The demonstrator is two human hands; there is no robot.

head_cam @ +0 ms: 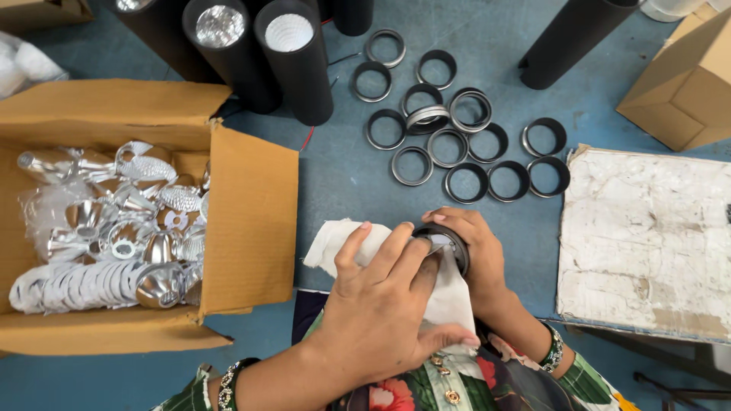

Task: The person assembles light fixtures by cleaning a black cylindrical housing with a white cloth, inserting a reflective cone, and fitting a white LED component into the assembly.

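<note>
Gripping a black round ring [444, 245], right hand [476, 255] clamped, left hand [381, 304] pressing white cloth [449, 301]

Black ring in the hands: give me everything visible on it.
The black ring is a short round collar with a dark rim, looking like metal or plastic. It is tilted on edge, gripped by the right hand. The left hand presses a white cloth into its opening. Its far side is hidden.
</note>
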